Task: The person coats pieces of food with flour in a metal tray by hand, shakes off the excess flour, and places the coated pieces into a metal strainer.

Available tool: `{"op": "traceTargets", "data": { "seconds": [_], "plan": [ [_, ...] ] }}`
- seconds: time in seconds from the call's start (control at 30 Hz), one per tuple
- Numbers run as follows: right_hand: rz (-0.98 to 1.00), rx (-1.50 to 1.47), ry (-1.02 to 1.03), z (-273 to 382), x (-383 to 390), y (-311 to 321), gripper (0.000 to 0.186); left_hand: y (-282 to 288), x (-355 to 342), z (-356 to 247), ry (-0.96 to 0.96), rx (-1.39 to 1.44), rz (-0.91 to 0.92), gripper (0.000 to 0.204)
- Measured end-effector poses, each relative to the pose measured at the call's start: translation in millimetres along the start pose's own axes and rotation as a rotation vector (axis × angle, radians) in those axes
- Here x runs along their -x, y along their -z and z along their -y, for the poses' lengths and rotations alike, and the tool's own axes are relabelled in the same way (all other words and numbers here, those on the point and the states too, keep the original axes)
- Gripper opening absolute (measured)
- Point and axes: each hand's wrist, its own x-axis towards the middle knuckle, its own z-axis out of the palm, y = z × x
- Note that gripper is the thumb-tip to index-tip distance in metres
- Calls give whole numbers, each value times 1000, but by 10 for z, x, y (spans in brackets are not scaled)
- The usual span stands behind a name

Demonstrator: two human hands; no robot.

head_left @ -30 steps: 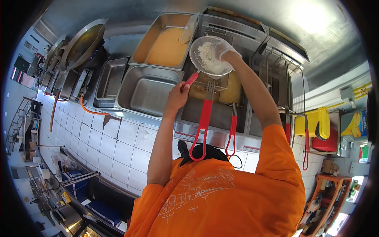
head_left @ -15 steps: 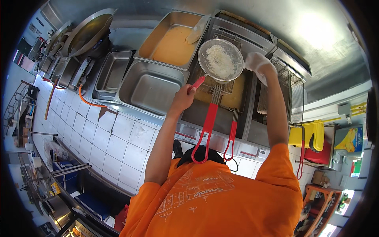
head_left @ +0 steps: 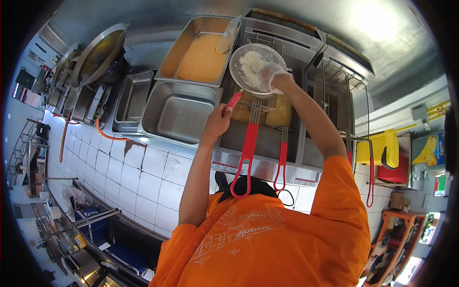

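My left hand (head_left: 218, 121) is closed round the red handle of a round mesh strainer (head_left: 236, 82), holding it level above a deep fryer. Pale, crumbly flakes (head_left: 250, 62) lie in the strainer. My right hand (head_left: 273, 76), in a clear plastic glove, reaches into the strainer from the right and touches the flakes; its fingertips are hidden among them, so whether they grip any does not show. Below, two fryer baskets with red handles, one larger (head_left: 248, 148) and one smaller (head_left: 282, 158), sit in the fryer's yellowish oil (head_left: 278, 115).
Left of the fryer stand a deep steel pan (head_left: 179, 112), a smaller pan (head_left: 137, 93) and a tray of orange liquid (head_left: 203, 60) with a plastic bag in it. A large wok (head_left: 98, 55) is at far left. More wire baskets (head_left: 356, 107) hang at right, near a yellow bin (head_left: 377, 149).
My right hand has moved left from beside the strainer's rim into the flakes. The left hand still holds the handle. The whole view has shifted slightly.
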Motion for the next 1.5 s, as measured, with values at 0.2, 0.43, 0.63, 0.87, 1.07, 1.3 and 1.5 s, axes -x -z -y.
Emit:
{"op": "traceTargets", "data": {
  "seconds": [0.2,0.43,0.63,0.87,1.07,1.3,1.5],
  "plan": [
    [-4,-397,-5,-310,-38,323,43,-26,30,59,-62,-11,-67,34],
    [-236,-595,-166,-552,23,243,41,-12,12,43,-17,10,-21,34],
    [-225,-849,-320,-702,525,395,39,-19,37,-10,-24,-2,-30,34],
    [-169,-212,-312,-584,529,362,23,-23,35,7,-16,5,-19,32],
    [4,-56,-79,138,45,83,25,-52,72,-46,-17,-2,-3,31],
    [-149,-407,-30,214,-378,-99,28,-86,21,-11,-59,-9,-35,30],
    [-115,-496,-55,-374,-307,-116,36,-93,42,-118,-41,33,-17,30]
  ]
}}
